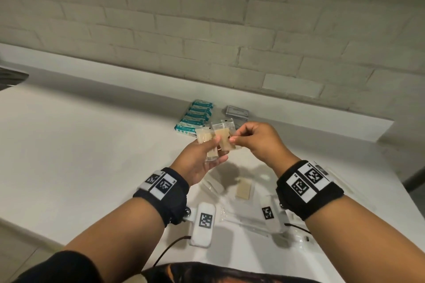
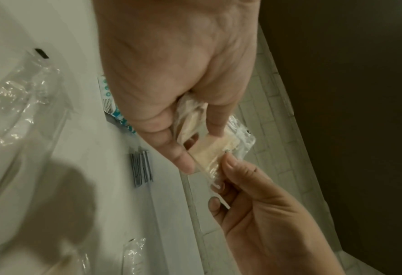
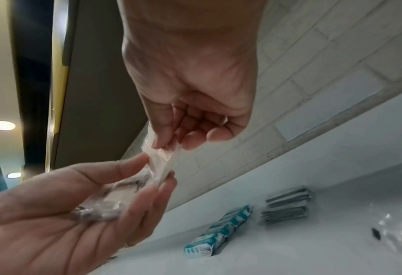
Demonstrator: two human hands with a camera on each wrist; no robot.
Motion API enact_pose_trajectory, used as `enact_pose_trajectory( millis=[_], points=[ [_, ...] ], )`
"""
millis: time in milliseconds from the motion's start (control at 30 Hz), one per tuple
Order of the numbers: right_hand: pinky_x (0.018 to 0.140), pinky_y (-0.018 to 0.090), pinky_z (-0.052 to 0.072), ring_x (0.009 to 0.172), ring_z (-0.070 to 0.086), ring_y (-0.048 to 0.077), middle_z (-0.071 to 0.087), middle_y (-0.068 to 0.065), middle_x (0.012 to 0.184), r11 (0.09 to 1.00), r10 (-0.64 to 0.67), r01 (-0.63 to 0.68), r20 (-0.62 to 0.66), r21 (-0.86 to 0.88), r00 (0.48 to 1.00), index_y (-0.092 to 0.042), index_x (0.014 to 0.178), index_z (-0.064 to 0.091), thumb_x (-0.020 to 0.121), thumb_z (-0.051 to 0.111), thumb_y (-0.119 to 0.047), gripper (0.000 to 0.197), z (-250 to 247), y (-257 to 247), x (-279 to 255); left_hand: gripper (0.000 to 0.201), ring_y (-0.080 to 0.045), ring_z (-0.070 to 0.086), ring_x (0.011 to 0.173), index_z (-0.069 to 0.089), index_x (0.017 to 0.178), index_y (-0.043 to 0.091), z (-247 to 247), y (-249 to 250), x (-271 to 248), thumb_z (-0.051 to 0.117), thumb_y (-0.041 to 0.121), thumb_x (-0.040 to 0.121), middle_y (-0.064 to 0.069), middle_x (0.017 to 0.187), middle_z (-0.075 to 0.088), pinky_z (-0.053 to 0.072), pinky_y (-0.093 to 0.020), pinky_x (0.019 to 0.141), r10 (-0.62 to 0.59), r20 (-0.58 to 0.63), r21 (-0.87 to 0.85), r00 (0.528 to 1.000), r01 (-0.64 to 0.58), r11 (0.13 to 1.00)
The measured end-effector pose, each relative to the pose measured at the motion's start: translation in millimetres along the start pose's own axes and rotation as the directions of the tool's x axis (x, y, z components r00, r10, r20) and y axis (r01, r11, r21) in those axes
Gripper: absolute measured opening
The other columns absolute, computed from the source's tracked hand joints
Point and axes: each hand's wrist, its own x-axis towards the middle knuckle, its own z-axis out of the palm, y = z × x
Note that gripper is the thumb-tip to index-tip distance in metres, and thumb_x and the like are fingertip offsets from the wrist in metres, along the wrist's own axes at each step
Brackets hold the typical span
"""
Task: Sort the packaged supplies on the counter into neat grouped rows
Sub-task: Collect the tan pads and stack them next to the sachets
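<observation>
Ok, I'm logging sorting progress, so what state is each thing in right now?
left hand: holds a small stack of beige packets above the counter.
right hand: pinches one beige packet at the stack.
teal packets: lined in a row by the wall.
grey packets: stacked beside the teal row.
loose beige packet: lying flat, unsorted.

It looked like a home kitchen, perhaps. A white tabletop (image 1: 92, 135) ran beneath a pale brick-tiled wall (image 1: 207, 18). Recessed ceiling lights (image 3: 3, 125) glowed overhead.

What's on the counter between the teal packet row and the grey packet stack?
Bare counter separates the teal packet row from the grey packet stack; right wrist view shows it.
</observation>
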Motion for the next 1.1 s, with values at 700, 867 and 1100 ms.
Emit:
enact_pose_trajectory(
  millis=[700, 867, 1100],
  points=[
    [0.059, 0.025, 0.046, 0.06, 0.057, 0.013, 0.071, 0.005, 0.072, 0.983, 0.04, -0.024, 0.086, -0.182, 0.995, -0.013, 0.075, 0.074, 0.076, 0.079, -0.019, 0.008, -33, -2, -1, 0.048, -0.018, 0.063, 0.083, 0.055, 0.122, 0.007, 7, 1, 2, 0.074, 0.004, 0.078, -0.009, 0.097, 0.065, 0.049, -0.029, 0.069, 0.14, 0.109, 0.376, 0.984, -0.171, 0.911],
    [0.066, 0.027, 0.047, 0.076, 0.062, 0.023, 0.068, 0.005, 0.079, 0.792, 0.149, -0.17, -0.084, -0.587, 0.985, -0.015, 0.067, 0.065, 0.086, 0.066, -0.024, 0.022, -46, 22, 8, 0.022, -0.02, 0.065, 0.085, 0.056, 0.108, 0.012, -2, -1, 3, 0.064, 0.009, 0.088, -0.008, 0.099, 0.061, 0.057, -0.03, 0.077, 0.079, 0.024, 0.192, 0.997, -0.082, 0.978],
    [0.087, 0.027, 0.044, 0.107, 0.06, 0.023, 0.067, 0.008, 0.116, 0.659, 0.323, -0.066, 0.203, -0.75, 0.924, -0.005, 0.11, 0.069, 0.095, 0.054, -0.02, 0.026, -14, 54, -1, 0.025, -0.033, 0.067, 0.099, 0.054, 0.117, -0.001, -9, -2, 3, 0.043, -0.001, 0.094, -0.017, 0.108, 0.066, 0.055, -0.04, 0.087, -0.028, 0.005, 0.001, 1.0, 0.028, 1.0]
  ],
)
